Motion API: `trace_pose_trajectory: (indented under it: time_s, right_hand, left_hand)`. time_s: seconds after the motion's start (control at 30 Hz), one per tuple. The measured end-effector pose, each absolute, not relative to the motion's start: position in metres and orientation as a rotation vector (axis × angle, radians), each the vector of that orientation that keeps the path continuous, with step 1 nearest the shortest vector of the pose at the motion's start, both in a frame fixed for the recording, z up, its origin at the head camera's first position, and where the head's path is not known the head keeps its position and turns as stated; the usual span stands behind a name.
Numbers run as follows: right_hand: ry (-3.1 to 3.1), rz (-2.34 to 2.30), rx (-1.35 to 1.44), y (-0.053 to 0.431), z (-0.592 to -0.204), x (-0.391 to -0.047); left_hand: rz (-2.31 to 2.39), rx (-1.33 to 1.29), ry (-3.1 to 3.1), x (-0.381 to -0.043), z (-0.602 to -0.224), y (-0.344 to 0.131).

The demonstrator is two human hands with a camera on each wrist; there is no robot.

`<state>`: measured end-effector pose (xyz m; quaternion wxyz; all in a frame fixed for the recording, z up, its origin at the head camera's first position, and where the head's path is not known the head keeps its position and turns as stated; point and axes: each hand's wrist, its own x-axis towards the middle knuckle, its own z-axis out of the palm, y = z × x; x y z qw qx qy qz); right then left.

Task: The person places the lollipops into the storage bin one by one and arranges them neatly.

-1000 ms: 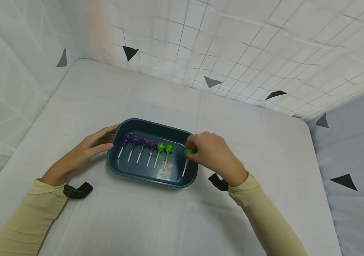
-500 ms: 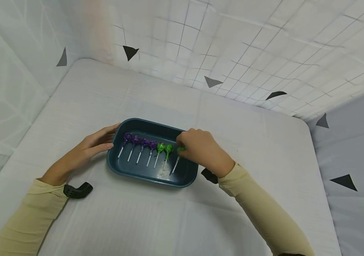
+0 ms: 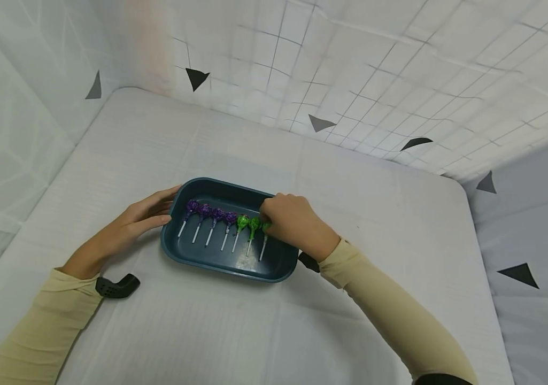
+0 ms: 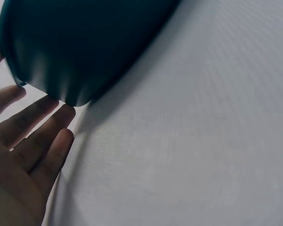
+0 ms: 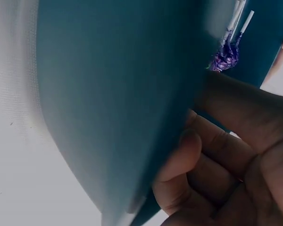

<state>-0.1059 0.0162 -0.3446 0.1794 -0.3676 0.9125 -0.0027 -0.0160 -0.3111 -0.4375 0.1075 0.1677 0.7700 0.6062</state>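
A dark teal rectangular tray [image 3: 206, 254] stands on the white table. Inside it, purple-wrapped lollipops [image 3: 216, 214] and green-wrapped lollipops [image 3: 253, 225] lie side by side in a row, sticks towards me. At the row's right end my right hand [image 3: 298, 224] pinches another green lollipop [image 3: 263, 248]; its head is largely covered by the fingers. In the right wrist view, the tray wall [image 5: 108, 94] hides the fingertips' contact, while purple lollipops [image 5: 226, 59] show beyond. My left hand [image 3: 126, 230] rests against the tray's left end, its fingertips touching the outer wall [image 4: 70, 61] in the left wrist view.
White cloth covers the table [image 3: 197, 331]. A gridded white curtain [image 3: 331, 64] hangs behind, with dark triangular patches. Further pale hangings stand left and right. Black wrist devices [image 3: 117, 286] sit on both wrists.
My right hand has moved left inside the tray with the green lollipop, bringing it close beside the other green ones. The left hand and the tray have stayed in place.
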Motion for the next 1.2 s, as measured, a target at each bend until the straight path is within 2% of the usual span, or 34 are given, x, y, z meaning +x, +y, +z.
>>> trace_pose_trajectory:
  time_s: [1.2]
  right_hand:
    - [2.575,-0.035,-0.99,0.0164,-0.3495,-0.1093]
  left_hand:
    - [1.78,0.485,2.271,-0.016,-0.4374,-0.3106]
